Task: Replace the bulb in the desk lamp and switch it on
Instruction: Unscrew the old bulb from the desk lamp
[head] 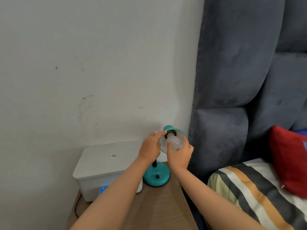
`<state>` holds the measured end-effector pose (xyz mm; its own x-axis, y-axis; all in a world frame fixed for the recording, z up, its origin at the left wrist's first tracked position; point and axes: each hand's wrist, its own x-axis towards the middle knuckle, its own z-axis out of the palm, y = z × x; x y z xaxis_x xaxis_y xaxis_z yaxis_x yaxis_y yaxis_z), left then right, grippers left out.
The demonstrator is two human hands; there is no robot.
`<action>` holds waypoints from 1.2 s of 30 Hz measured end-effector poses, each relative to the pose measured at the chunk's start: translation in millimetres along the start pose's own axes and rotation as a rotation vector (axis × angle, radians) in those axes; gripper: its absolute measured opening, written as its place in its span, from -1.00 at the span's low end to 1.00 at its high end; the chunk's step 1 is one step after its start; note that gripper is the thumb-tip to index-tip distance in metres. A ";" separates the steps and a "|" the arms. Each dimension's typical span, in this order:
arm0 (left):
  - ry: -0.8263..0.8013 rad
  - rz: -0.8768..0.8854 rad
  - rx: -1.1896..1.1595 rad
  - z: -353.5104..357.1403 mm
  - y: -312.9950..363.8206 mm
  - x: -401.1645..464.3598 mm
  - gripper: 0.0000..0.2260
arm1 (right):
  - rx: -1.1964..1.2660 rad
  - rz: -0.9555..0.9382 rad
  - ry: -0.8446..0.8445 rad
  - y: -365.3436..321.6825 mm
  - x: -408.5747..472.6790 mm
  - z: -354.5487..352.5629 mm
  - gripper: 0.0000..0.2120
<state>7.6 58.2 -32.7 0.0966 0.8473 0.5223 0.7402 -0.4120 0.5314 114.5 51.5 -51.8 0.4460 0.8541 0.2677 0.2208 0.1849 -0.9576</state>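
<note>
Fingers of the right hand (180, 153) are curled around the white bulb (174, 143), which sits inside the upturned shade (180, 132) of the teal desk lamp (156, 177), its neck at the dark socket (169, 133); whether it is threaded in cannot be told. The left hand (150, 146) grips the shade's near-left rim, thumb and fingertips pinched on its edge. Below the shade, the lamp's round base stands on a wooden bedside table (159, 205), with a small black switch (157, 176) on its top face, partly framed by the two forearms. Just left of the lamp base sits a white lidded box (103, 163), touching or nearly touching it, with a dark cable (76, 208) trailing from its lower left. Behind the lamp is a pale scuffed wall (83, 63). Right of the lamp rises a grey padded headboard (232, 80), and farther right lie a striped pillow (249, 196) and a red cushion (290, 160).
</note>
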 end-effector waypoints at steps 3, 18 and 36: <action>-0.005 -0.001 0.008 0.1 1.2 -0.2 -0.54 | -0.035 0.129 -0.014 -8.3 5.9 2.7 -0.37; 0.020 -0.011 0.020 3.5 1.0 0.4 -0.54 | 0.065 0.157 0.011 -1.8 -1.5 9.8 -0.44; 0.026 -0.012 0.013 7.6 0.3 0.7 -0.54 | 0.132 0.134 0.014 -0.4 -4.9 10.5 -0.42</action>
<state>12.9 61.2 -37.2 0.0704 0.8430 0.5333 0.7496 -0.3974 0.5293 103.2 52.4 -53.8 0.4762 0.8685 0.1376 0.0435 0.1330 -0.9902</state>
